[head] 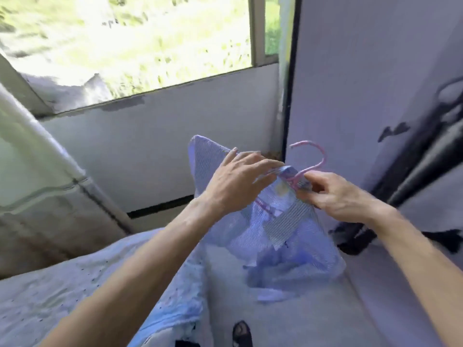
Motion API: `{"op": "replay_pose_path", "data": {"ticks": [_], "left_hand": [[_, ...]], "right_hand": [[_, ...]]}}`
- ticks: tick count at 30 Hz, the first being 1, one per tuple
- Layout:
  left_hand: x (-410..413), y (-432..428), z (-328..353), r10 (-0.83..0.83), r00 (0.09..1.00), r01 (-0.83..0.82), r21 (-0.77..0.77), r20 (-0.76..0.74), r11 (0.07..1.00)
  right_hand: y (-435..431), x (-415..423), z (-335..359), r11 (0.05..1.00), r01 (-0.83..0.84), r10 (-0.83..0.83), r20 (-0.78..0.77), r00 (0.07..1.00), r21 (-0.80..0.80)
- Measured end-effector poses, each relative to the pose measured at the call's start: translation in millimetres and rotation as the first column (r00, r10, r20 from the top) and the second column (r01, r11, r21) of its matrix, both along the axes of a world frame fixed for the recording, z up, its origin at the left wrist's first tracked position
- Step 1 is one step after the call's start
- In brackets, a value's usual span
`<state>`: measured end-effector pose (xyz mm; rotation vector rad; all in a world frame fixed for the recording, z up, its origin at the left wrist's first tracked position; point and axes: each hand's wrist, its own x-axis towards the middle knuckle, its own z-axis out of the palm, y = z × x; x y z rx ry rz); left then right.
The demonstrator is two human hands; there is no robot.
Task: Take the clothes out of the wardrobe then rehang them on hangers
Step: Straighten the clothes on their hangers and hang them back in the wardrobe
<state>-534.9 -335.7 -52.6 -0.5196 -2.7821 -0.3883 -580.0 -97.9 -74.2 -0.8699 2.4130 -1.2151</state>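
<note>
At the bottom edge a dark shoe stands on the pale floor. The bed, under a light dotted sheet, fills the lower left corner. Both bare arms reach forward over it and the floor.

The shirt – blue, finely striped – hangs in the air between the hands, its lower part bunched above the floor just beside the bed's edge. The left hand lies over the shirt's shoulder, fingertips closing on the collar. The right hand pinches the collar from the other side, right at the neck of the pink hanger. The hook rises clear above the collar, and a pink arm shows through the cloth.

Behind the shirt is a grey wall with a window above it – bright greenery outside. A tall grey panel stands to the right, with blurred dark shapes on it.
</note>
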Motion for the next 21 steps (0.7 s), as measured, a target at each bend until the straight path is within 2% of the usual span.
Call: {"op": "replay_pose_path", "data": {"ticks": [3, 7, 10, 13, 15, 17, 19, 21], "left_hand": [[-43.2, 47.6, -2.9, -0.122, 0.992, 0.124, 0.082, -0.027, 0.989], [-85.2, 100.3, -17.5, -0.203, 0.976, 0.183, 0.196, 0.085, 0.963], [-108.4, 129.1, -28.9, -0.272, 0.942, 0.212, 0.282, 0.196, 0.936], [-128.4, 147.3, -38.9, -0.352, 0.88, 0.192, 0.44, 0.318, 0.877], [-141.0, 159.0, -46.6, -0.391, 0.854, 0.194, 0.489, 0.342, 0.851], [-151.7, 172.4, -53.9, -0.417, 0.844, 0.217, 0.496, 0.338, 0.841], [-160.8, 188.9, -60.0, -0.453, 0.832, 0.264, 0.49, 0.319, 0.831], [-167.5, 207.5, -67.0, -0.498, 0.814, 0.332, 0.462, 0.299, 0.822]], "right_hand": [[42.4, 0.6, 3.0, 0.98, 0.196, -0.196, -0.018, 0.98, -0.013], [94.0, 9.7, -2.9, 0.879, 0.474, -0.476, -0.02, 0.879, -0.059], [130.0, 27.1, -15.2, 0.778, 0.626, -0.624, -0.048, 0.78, 0.051], [165.0, 51.1, -32.1, 0.619, 0.747, -0.739, -0.141, 0.659, 0.244], [184.1, 70.5, -43.0, 0.437, 0.788, -0.783, -0.247, 0.571, 0.434], [194.6, 89.7, -50.4, 0.294, 0.78, -0.763, -0.356, 0.54, 0.553], [195.1, 106.3, -50.9, 0.281, 0.783, -0.787, -0.334, 0.519, 0.555], [192.1, 123.2, -47.4, 0.339, 0.786, -0.863, -0.163, 0.479, 0.516]]}}
